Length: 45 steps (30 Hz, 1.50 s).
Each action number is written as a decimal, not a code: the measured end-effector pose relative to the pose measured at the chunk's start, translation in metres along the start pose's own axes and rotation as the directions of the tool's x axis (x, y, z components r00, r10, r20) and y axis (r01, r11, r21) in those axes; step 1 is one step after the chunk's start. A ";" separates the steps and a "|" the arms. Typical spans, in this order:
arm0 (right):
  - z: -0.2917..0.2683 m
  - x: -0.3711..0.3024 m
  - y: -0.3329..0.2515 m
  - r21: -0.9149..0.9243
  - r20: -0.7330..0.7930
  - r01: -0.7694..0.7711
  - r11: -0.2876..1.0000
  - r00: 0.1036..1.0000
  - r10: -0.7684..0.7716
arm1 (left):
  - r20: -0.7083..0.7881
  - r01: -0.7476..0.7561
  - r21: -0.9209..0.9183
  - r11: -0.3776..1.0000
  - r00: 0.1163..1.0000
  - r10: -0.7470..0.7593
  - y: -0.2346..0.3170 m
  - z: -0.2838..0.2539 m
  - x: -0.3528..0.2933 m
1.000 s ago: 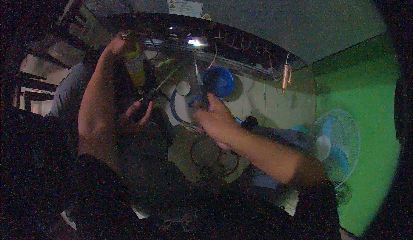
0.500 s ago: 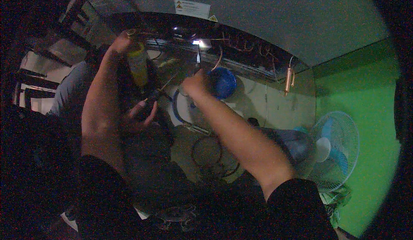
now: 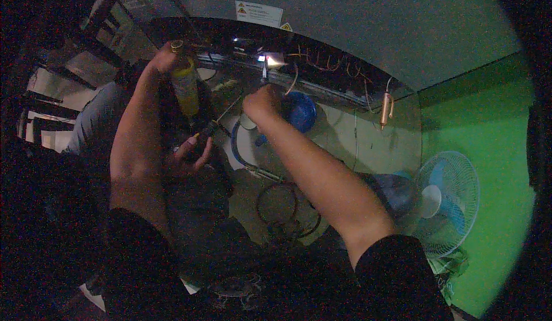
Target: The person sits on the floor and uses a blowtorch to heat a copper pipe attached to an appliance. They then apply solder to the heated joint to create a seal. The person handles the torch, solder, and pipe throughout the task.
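My left hand [image 3: 167, 58] is closed round the top of a yellow gas cylinder [image 3: 185, 88], its metal fitting showing above the fingers. My right hand [image 3: 262, 104] is closed on pliers [image 3: 265, 75], whose narrow jaws point up into the dark opening of a large grey appliance. Beside the jaw tips is a brightly lit white spot [image 3: 270, 60]; what lies there is too glaring to make out. Between my arms, another person's hand [image 3: 192, 153] holds a dark-handled tool with a thin rod [image 3: 230, 109], like a screwdriver.
Copper tubing [image 3: 322, 62] runs along the opening, and a copper filter drier [image 3: 386, 111] hangs at its right. Behind my right wrist sits a blue pan-like container [image 3: 302, 112]. Hoses [image 3: 276, 206] lie on the floor. A fan [image 3: 445, 203] stands by the green wall [image 3: 494, 160].
My right hand and the pliers have shifted slightly, and more of the blue container's lower part shows. My left hand stays round the cylinder.
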State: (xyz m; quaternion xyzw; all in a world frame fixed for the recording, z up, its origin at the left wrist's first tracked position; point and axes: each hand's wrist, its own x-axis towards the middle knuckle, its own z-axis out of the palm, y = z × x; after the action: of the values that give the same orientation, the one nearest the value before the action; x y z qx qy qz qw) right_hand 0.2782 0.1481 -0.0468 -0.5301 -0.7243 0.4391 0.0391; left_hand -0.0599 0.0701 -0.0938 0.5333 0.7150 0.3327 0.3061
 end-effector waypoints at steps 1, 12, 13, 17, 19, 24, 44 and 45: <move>0.000 0.000 0.000 -0.011 0.002 0.006 1.000 1.000 -0.006 | -0.013 0.048 -0.033 0.998 0.999 -0.048 -0.002 0.000 0.001; 0.012 0.012 0.008 0.016 -0.061 -0.005 1.000 0.998 0.006 | -0.041 0.117 -0.190 0.975 0.991 -0.127 0.039 0.006 -0.014; 0.014 0.013 0.008 0.028 -0.068 -0.002 1.000 0.998 0.004 | -0.058 0.112 -0.198 0.974 0.990 -0.126 0.043 0.008 -0.016; 0.014 0.012 0.008 0.063 -0.101 -0.002 0.998 0.995 0.008 | -0.060 0.092 -0.250 0.964 0.992 -0.111 0.041 0.010 -0.014; 0.011 0.010 0.006 0.047 -0.074 -0.004 0.999 0.997 0.007 | -0.032 0.128 -0.266 0.956 0.989 -0.142 0.028 0.008 -0.007; 0.007 0.007 0.002 0.014 -0.056 -0.011 1.000 0.998 0.012 | -0.050 0.137 -0.282 0.950 0.986 -0.157 -0.003 0.008 0.006; 0.008 0.009 0.002 0.009 -0.055 -0.051 0.999 0.997 0.051 | -0.043 0.140 -0.185 0.973 0.988 -0.150 0.003 0.000 0.001; 0.009 0.010 0.002 0.019 -0.049 -0.064 0.998 0.997 0.065 | -0.038 0.120 -0.152 0.981 0.991 -0.127 0.000 -0.001 0.001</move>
State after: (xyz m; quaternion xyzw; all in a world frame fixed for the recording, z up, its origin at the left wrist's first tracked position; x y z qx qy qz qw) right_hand 0.2709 0.1507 -0.0575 -0.5635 -0.7019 0.4331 0.0476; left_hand -0.0609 0.0707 -0.0930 0.4556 0.7268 0.3783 0.3481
